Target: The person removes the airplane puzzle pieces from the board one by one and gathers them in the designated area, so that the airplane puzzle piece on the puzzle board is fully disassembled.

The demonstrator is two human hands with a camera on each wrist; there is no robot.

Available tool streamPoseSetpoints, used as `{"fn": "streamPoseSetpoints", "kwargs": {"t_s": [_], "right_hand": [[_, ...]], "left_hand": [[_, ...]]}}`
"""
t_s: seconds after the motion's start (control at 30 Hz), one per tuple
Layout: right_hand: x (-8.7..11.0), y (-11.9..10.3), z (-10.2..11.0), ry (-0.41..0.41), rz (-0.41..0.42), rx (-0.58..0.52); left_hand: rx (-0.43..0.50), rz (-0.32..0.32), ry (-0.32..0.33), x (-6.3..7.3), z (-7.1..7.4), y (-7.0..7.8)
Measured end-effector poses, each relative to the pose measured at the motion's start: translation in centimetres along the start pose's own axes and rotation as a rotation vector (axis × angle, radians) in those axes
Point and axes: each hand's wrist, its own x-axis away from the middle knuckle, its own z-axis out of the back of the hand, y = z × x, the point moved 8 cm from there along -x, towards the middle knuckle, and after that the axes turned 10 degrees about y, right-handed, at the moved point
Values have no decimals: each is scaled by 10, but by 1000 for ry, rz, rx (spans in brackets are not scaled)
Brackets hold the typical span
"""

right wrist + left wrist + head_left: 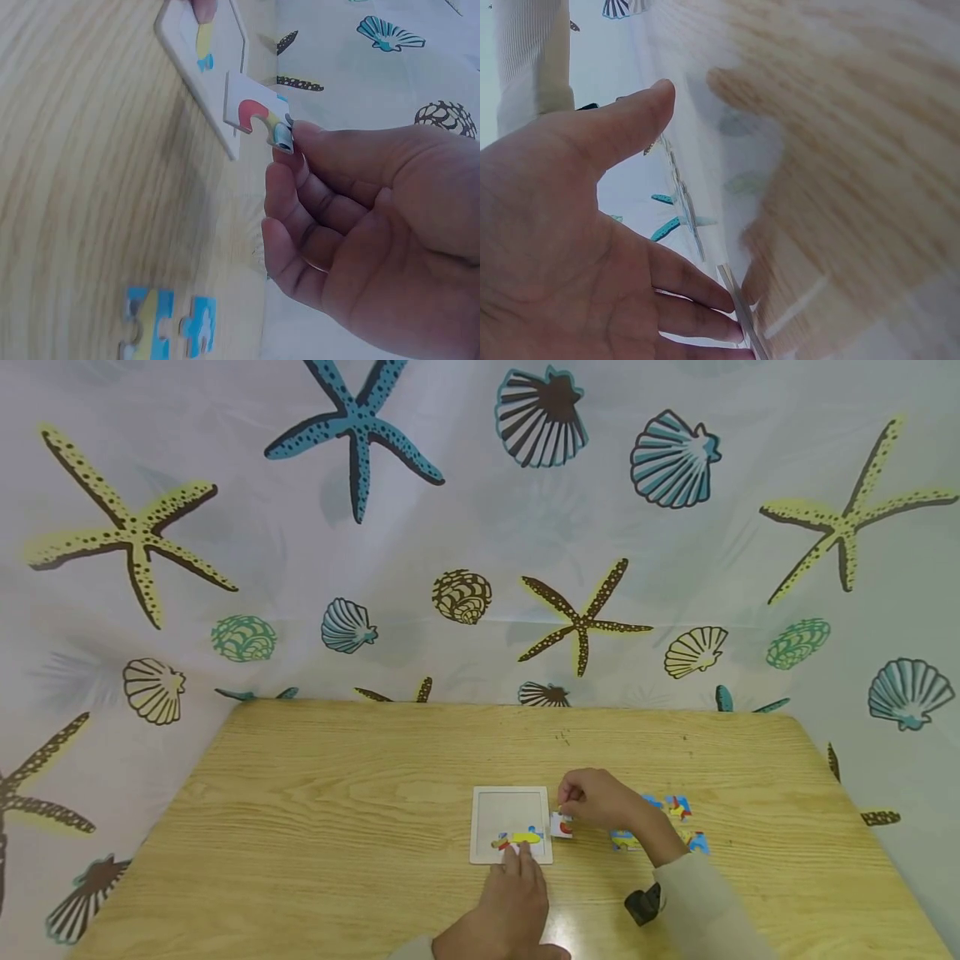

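Note:
A square, pale puzzle tray lies on the table. Inside, along its near side, is a puzzle piece with a yellow shape. My left hand reaches over the tray's near edge, its straight fingertips touching the piece area; the left wrist view shows those fingers extended, with the thumb apart. Just off the tray's right edge, my right hand pinches another puzzle piece between thumb and index finger. That piece is white with red, yellow and blue printing, and is held tilted above the table in the right wrist view.
Several loose puzzle pieces in blue, yellow and red lie right of the tray, partly hidden by the right forearm. A black device sits at the right wrist. Behind the wooden table hangs a shell-and-starfish curtain.

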Motion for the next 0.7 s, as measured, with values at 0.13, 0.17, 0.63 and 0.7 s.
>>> {"fn": "streamPoseSetpoints", "kwargs": {"t_s": [0.13,0.17,0.63,0.7], "right_hand": [[6,10,4,-13,-10,-11],[7,13,5,-17,-14,-14],[33,36,22,-172,-54,-51],[37,39,23,-186,-64,-56]], "left_hand": [[-7,0,5,0,0,0],[-7,1,9,0,0,0],[-12,5,16,0,3,1],[-13,2,26,0,3,2]]}}
